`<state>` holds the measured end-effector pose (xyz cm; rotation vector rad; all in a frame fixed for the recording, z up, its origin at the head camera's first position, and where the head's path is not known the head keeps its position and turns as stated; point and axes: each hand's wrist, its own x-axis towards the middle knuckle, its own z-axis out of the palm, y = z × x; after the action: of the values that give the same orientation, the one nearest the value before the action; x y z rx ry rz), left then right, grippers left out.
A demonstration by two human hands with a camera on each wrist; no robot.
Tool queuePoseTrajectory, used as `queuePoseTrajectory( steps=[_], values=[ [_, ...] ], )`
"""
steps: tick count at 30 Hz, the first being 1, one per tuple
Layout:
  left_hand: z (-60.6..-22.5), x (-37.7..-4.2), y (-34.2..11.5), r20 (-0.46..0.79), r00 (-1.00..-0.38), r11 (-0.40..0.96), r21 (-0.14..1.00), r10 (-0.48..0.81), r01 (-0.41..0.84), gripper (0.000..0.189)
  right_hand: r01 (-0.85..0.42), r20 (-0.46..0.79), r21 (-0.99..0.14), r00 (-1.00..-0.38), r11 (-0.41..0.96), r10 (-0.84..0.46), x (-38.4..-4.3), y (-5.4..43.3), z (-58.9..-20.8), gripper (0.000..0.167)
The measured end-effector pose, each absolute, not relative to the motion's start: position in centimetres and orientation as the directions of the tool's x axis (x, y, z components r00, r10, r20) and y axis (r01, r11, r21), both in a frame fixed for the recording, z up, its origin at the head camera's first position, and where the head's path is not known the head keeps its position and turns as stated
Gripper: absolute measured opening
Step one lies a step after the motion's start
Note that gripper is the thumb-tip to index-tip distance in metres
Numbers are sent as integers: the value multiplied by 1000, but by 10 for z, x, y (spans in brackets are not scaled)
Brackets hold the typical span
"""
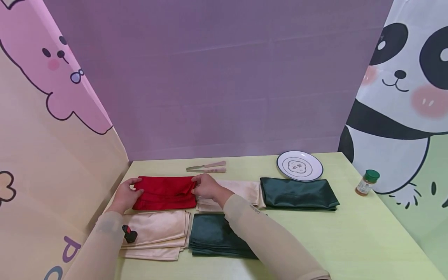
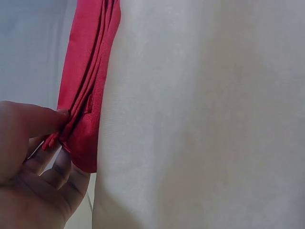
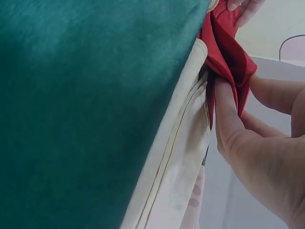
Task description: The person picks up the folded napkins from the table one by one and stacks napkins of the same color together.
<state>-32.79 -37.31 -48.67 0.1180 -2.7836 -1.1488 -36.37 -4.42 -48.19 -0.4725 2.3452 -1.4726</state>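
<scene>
A folded red cloth (image 1: 164, 193) lies at the back left of the table, with one hand at each end of it. My left hand (image 1: 126, 195) pinches its left end; in the left wrist view the thumb and fingers close on the stacked red layers (image 2: 82, 90). At the other end my right hand (image 1: 209, 188) pinches the cloth's right edge, and the right wrist view shows the red folds (image 3: 228, 52) between thumb and fingers. A cream folded cloth (image 1: 241, 190) lies just right of the red one, partly behind the right hand.
In front lie another cream folded cloth (image 1: 157, 229) and a dark green one (image 1: 217, 235), partly under the right forearm. A second green cloth (image 1: 299, 194) lies right, near a plate (image 1: 315, 165). Tongs (image 1: 210, 168) lie behind; a green-capped jar (image 1: 366, 182) stands far right.
</scene>
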Motion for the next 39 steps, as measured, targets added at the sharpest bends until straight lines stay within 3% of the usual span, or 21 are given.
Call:
queuePoseTrajectory(
  steps=[11,39],
  values=[
    [-495,-334,-378,54,-991,751,658,-119,-54,49,-122,-114,-902,-859,415,-500,-366,-42,-484,57],
    [-499,-334,-380,3,-992,746,659,-124,-91,53,-130,-120,-881,-869,454,-480,-368,-39,-485,53]
  ],
)
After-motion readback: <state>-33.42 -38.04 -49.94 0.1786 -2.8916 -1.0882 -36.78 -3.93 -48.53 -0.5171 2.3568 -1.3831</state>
